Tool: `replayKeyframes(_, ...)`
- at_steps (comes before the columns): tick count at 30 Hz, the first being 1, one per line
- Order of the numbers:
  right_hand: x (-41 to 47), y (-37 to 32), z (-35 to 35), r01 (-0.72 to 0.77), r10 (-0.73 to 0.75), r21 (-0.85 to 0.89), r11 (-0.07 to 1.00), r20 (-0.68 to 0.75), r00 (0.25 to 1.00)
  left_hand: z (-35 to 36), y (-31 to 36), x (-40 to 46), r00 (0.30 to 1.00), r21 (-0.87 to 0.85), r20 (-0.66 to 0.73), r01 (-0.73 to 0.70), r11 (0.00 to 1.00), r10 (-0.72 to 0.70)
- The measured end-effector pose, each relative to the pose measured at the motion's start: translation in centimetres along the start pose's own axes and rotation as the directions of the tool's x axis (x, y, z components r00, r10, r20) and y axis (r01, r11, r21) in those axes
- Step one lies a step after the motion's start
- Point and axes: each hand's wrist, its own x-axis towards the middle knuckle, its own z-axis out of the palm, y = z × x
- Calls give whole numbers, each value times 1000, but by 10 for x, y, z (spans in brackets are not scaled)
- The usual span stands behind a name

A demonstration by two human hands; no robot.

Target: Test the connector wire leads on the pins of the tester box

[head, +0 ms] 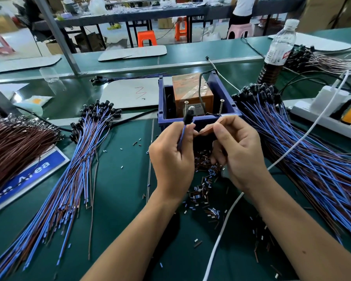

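Wire bundles (85, 151) flanking tester box (197, 102) (bottle (276, 51) behind)

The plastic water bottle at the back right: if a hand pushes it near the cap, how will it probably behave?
The water bottle stands upright, tall and narrow, so a push near the cap would probably tip it. Dark liquid fills only its bottom part, so it is likely light. Once down, its round body may roll on the green table.
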Motion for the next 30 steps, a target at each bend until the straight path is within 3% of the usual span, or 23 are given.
replayKeyframes(9, 4, -2, -8, 119, -121, -29, 993, -103, 987, -4, -2, 9, 960, -114, -154, 216, 970, -232)
replayKeyframes(16, 6, 1, -16, 205, -324, -368, 907, -300, 897, -3, -1, 8, 949, -160, -115, 275, 948, -295)
replayKeyframes(22, 4, 2, -13, 232, -439, -591, 773, -233, 868, 0, -2, 8, 943, -206, -89, 296, 933, -320)
replayKeyframes(30, 1, -1, -10, 214, -462, -674, 707, -210, 862, 1, -5, 6, 962, -173, -44, 259, 950, -270)
